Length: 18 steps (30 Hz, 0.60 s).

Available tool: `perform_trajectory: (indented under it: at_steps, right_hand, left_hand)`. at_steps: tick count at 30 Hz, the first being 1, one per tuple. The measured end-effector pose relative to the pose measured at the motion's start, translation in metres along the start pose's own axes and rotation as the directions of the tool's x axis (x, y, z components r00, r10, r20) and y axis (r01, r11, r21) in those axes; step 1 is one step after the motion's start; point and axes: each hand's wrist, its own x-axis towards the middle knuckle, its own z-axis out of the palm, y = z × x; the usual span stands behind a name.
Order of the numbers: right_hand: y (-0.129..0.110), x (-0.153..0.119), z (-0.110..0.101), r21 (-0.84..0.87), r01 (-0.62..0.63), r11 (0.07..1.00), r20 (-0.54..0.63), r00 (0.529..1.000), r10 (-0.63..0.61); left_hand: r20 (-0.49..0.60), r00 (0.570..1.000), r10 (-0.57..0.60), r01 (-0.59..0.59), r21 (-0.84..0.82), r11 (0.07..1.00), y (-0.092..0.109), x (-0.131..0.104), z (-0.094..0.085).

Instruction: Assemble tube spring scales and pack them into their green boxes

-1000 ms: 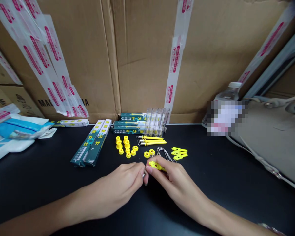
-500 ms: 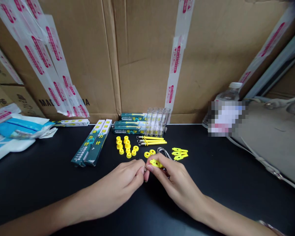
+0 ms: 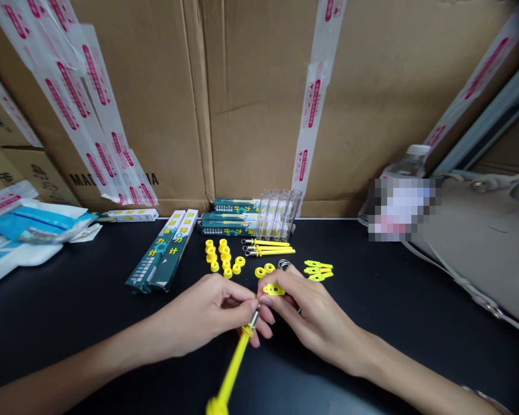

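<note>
Below the left grip [image 3: 214, 305], a yellow rod [image 3: 233, 369] now extends toward the wearer, where half a second ago the curled hand hid it. That grip pinches the rod's metal end [image 3: 255, 317], other fingers spread. Just beside it, the right grip [image 3: 318, 305] holds a yellow tab [image 3: 274, 290], suggesting both pieces are being linked; the joint itself is covered.

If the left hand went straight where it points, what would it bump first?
The left hand would probably meet the right hand, which pinches a flat yellow piece, first; exact depth is unclear.
</note>
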Motion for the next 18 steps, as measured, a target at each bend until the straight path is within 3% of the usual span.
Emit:
perform_trajectory:
  at_steps: [5, 8, 11, 13, 18]
  right_hand:
    - [0.001, -0.001, 0.001, 0.004, -0.037, 0.999, -0.049, 0.998, 0.038]
    - [-0.001, -0.002, 0.002, 0.046, -0.088, 0.995, -0.109, 0.99, 0.093]
    - [-0.002, -0.004, 0.008, 0.022, -0.057, 0.998, -0.101, 0.993, 0.059]
    - [-0.002, -0.005, 0.012, 0.034, -0.047, 0.998, -0.091, 0.995, 0.05]
    - [-0.002, -0.005, 0.021, 0.145, -0.148, 0.978, -0.115, 0.98, 0.165]
  left_hand:
    - [-0.082, 0.996, 0.018, -0.017, 0.011, 1.0, -0.007, 0.001, -0.002]
    - [-0.197, 0.977, 0.076, -0.048, 0.141, 0.989, -0.015, 0.003, -0.005]
    - [-0.299, 0.941, 0.156, -0.06, 0.307, 0.95, -0.02, 0.004, -0.006]
    - [-0.337, 0.919, 0.202, -0.057, 0.395, 0.917, -0.021, 0.004, -0.005]
    - [-0.381, 0.874, 0.303, -0.05, 0.548, 0.835, -0.018, 0.003, -0.001]
